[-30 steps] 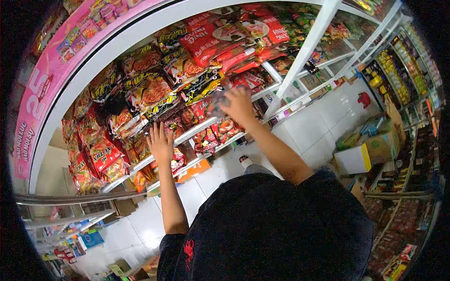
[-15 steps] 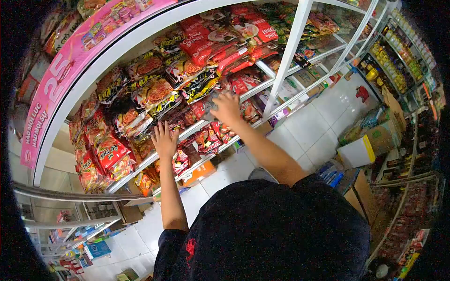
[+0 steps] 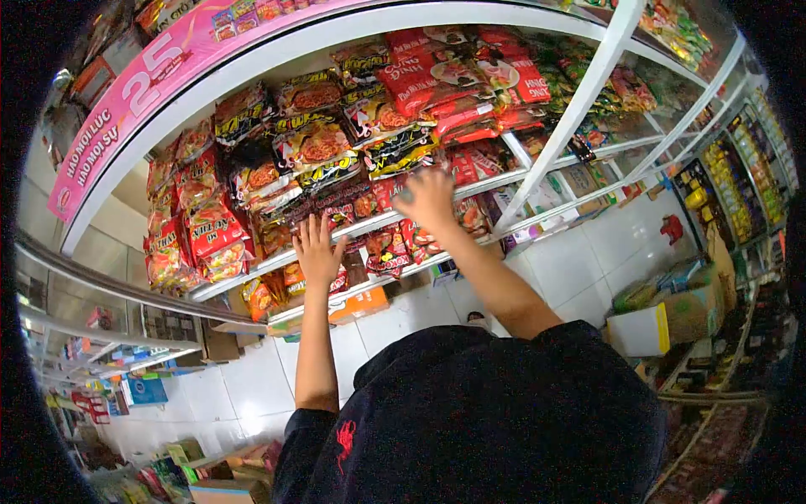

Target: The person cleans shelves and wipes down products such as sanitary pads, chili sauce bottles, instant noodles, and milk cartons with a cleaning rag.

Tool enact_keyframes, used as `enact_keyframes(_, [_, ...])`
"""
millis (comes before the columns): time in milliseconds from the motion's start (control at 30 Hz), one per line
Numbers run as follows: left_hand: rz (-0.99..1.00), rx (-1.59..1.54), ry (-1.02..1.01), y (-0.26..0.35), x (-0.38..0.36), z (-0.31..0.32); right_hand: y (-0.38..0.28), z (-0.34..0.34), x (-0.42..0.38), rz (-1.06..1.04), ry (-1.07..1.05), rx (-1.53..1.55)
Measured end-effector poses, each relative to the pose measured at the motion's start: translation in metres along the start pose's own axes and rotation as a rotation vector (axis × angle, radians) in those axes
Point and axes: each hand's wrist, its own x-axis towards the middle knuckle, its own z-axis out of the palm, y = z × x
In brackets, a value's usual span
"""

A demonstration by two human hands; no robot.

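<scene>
My left hand (image 3: 317,249) is spread open at the shelf's front edge (image 3: 369,225), just below the dark noodle packets (image 3: 312,143). Farther right, my right hand (image 3: 426,200) has its fingers apart over red packets at the same edge; it is slightly blurred. Neither hand holds anything that shows. Red packets (image 3: 217,235) stand stacked at the shelf's left end. Large red packets (image 3: 432,77) lie in a pile beyond my right hand, beside the black and yellow packets (image 3: 401,154).
A white upright post (image 3: 579,109) crosses the shelf front on the right. On the lower level sit more packets and an orange box (image 3: 358,305). Cardboard boxes (image 3: 695,307) stand on the tiled floor at right. A pink banner (image 3: 138,92) runs along the upper left.
The view has shifted, so the shelf appears farther right and more level. My right hand has moved slightly along the packets. Both hands stay spread.
</scene>
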Motion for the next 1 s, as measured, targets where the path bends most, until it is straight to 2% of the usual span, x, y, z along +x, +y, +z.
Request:
enact_keyframes(100, [-0.02,-0.014,-0.029,-0.001,0.001,-0.002,0.008,0.008,0.002,-0.061,-0.118,0.129])
enact_keyframes(133, [-0.028,-0.017,-0.056,-0.001,0.002,-0.002,0.027,0.006,0.007,-0.074,-0.182,0.107])
enact_keyframes(167, [-0.032,-0.01,-0.053,0.0,0.001,-0.002,0.051,0.002,0.01,-0.069,-0.154,0.098])
enact_keyframes(200, [-0.021,0.001,-0.039,-0.002,0.001,0.002,0.079,-0.007,0.018,0.004,-0.186,0.116])
enact_keyframes(233, [-0.018,-0.006,-0.025,-0.002,0.0,0.001,0.104,-0.018,0.021,0.102,-0.091,0.056])
enact_keyframes(267, [-0.013,-0.014,-0.013,0.0,0.0,-0.001,0.133,-0.023,0.024,0.161,-0.11,-0.055])
enact_keyframes(333, [-0.068,-0.015,-0.049,0.004,0.001,-0.002,0.171,-0.012,0.024,0.257,0.064,-0.162])
enact_keyframes(400, [-0.127,-0.016,-0.084,0.004,0.003,0.003,0.15,-0.014,0.025,0.324,0.04,-0.269])
enact_keyframes(467, [-0.133,-0.007,-0.077,0.004,0.003,0.007,0.109,-0.009,0.023,0.322,-0.126,-0.207])
enact_keyframes(600, [-0.137,-0.017,-0.071,0.002,0.002,0.007,0.028,-0.019,0.001,-0.013,-0.179,0.045])
enact_keyframes(667, [-0.124,-0.009,-0.062,0.001,0.001,0.008,0.041,-0.023,0.006,-0.036,-0.35,0.022])
enact_keyframes(700, [-0.131,-0.016,-0.067,0.001,0.001,0.007,0.063,-0.012,0.009,-0.058,-0.268,0.047])
enact_keyframes(733, [-0.138,-0.026,-0.071,0.002,0.001,0.006,0.083,-0.018,0.018,0.012,-0.334,0.039])
enact_keyframes(767, [-0.133,-0.037,-0.067,0.003,0.001,0.005,0.109,-0.022,0.022,0.069,-0.258,0.039])
enact_keyframes(800, [-0.141,-0.037,-0.064,0.003,0.001,0.005,0.125,-0.031,0.03,0.183,-0.252,-0.129])
enact_keyframes(833, [-0.16,-0.024,-0.084,0.005,0.002,0.004,0.147,-0.032,0.032,0.273,-0.204,-0.151])
enact_keyframes(867, [-0.178,-0.011,-0.106,0.006,0.003,0.003,0.156,-0.035,0.035,0.404,-0.24,-0.187])
enact_keyframes(933, [-0.189,-0.022,-0.102,0.008,0.002,0.001,0.153,-0.026,0.029,0.436,-0.193,-0.241])
enact_keyframes(1000, [-0.197,-0.009,-0.115,0.009,0.003,0.001,0.119,-0.024,0.021,0.314,-0.108,-0.329])
